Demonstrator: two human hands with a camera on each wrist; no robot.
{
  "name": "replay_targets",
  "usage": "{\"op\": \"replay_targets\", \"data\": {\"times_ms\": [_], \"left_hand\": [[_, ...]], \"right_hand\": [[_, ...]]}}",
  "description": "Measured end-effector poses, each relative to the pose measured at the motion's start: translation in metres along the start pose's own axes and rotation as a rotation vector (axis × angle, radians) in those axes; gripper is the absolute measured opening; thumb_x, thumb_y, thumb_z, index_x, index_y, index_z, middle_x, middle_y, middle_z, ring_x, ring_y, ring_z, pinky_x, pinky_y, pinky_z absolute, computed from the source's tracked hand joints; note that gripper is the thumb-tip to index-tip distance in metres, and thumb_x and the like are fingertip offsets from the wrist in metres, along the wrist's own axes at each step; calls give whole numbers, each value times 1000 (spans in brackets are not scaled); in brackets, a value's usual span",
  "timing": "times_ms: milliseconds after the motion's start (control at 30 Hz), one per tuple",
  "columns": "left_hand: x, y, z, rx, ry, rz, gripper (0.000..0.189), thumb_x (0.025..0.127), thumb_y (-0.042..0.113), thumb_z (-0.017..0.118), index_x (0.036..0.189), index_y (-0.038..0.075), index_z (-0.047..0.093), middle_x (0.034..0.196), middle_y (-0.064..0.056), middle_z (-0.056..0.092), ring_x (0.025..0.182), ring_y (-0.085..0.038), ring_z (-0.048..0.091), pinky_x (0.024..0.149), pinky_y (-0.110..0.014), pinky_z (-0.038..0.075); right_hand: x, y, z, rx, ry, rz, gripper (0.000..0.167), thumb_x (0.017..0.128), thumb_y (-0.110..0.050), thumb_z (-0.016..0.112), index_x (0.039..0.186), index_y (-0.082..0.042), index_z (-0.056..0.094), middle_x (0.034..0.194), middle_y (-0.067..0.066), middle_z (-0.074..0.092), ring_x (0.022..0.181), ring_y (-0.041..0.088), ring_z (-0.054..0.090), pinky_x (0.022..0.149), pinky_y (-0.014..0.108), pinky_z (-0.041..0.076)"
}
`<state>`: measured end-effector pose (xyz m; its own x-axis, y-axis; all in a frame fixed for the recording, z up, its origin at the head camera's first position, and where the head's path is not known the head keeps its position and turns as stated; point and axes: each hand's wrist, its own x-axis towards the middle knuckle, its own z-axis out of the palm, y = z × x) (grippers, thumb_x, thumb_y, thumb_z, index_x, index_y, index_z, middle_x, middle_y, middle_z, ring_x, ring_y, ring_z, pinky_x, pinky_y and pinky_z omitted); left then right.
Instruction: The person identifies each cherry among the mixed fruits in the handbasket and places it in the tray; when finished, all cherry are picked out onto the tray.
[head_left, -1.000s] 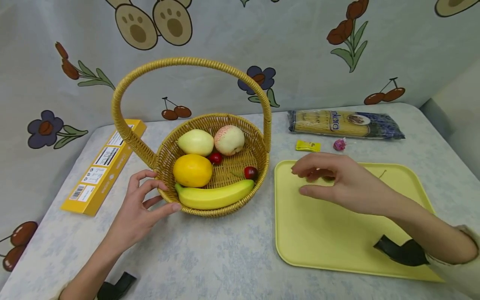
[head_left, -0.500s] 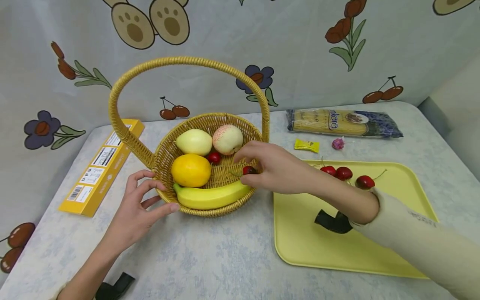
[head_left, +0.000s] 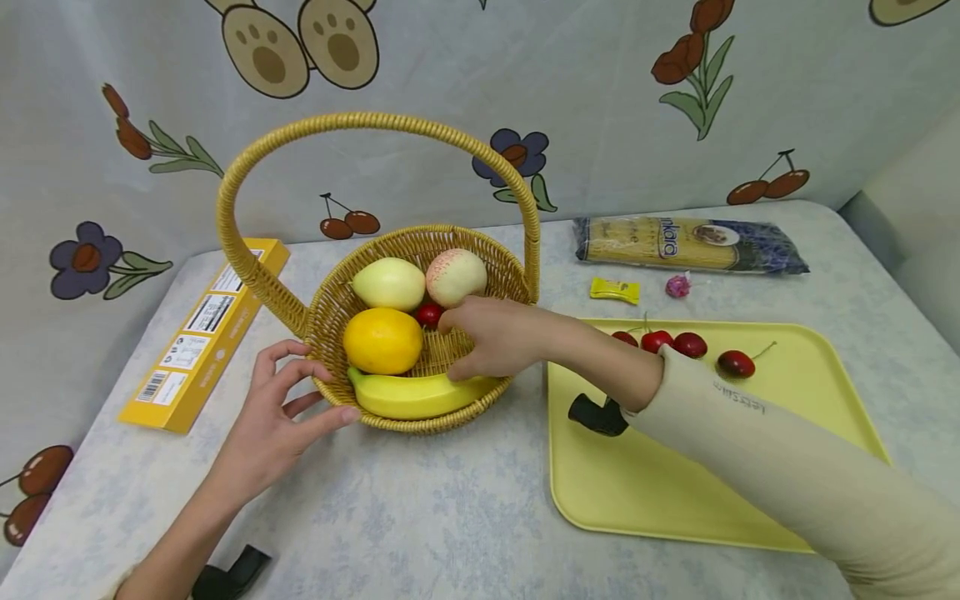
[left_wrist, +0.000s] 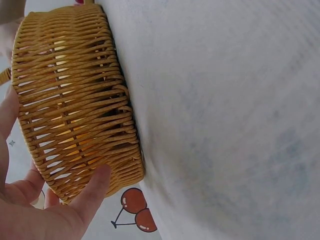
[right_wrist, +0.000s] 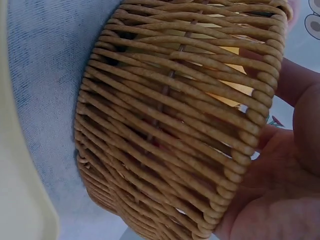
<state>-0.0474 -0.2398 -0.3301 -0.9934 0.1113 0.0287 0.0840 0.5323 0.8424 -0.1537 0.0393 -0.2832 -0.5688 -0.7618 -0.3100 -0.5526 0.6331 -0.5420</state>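
A wicker basket (head_left: 431, 427) with a tall arched handle stands left of centre. My left hand (head_left: 277, 433) grips its near-left rim; in the left wrist view one fingertip (left_wrist: 102, 172) presses the woven wall. My right hand (head_left: 498, 333) reaches over the right rim into the basket, thumb and forefinger apart, bare weave showing between their tips. The thumb overlaps the banana (head_left: 412, 396). Also inside lie a yellow mango-like fruit (head_left: 382, 342), a pale green fruit (head_left: 388, 283), a peach (head_left: 456, 277) and a cherry (head_left: 429, 315). The right hand hides the basket's right side.
A yellow tray (head_left: 675, 500) on the right bears several cherries (head_left: 690, 344), partly under the right forearm. Behind it lie a yellow wrapped candy (head_left: 615, 290), a pink one (head_left: 678, 285) and a spaghetti pack (head_left: 690, 244). A long yellow box (head_left: 202, 342) lies left of the basket.
My right hand has moved left from over the tray into the basket, uncovering cherries on the tray and covering the basket's right-hand cherry. The left hand has stayed at the rim.
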Motion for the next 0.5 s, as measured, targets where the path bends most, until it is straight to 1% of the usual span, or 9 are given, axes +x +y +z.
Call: {"op": "replay_targets", "data": {"times_ms": [100,233,300,400,500], "left_hand": [[0,0,0,2,2,0,35,84,12,80,102,-2,54,137,-8,22,126,-32,37,89,-10,47],[-1,0,0,5,7,1,35,84,12,80,102,-2,54,137,-7,23,125,-32,37,88,-9,46],[-1,0,0,4,8,2,34,84,11,80,102,-2,54,137,-6,23,125,-32,38,89,-9,46],[0,0,0,0,8,4,34,84,11,80,102,-2,54,136,-6,23,124,-32,38,89,-9,46],[0,-1,1,-7,7,7,34,84,10,80,102,-2,53,136,-5,22,124,-32,38,89,-9,46]], "right_hand": [[5,2,1,8,-11,-22,52,95,-24,66,138,1,51,138,15,53,127,27,48,108,39,40],[11,5,2,17,1,-40,45,96,-20,64,134,3,55,134,15,56,121,26,53,105,37,42],[14,7,3,2,-1,-30,42,97,-19,63,132,1,56,132,14,58,116,24,54,103,36,43],[18,7,4,-36,-9,-17,36,97,-18,63,128,0,60,125,12,62,103,22,56,96,34,46],[23,8,6,-68,-11,5,31,96,-15,63,123,-2,62,118,10,63,94,22,54,88,33,47]]}}
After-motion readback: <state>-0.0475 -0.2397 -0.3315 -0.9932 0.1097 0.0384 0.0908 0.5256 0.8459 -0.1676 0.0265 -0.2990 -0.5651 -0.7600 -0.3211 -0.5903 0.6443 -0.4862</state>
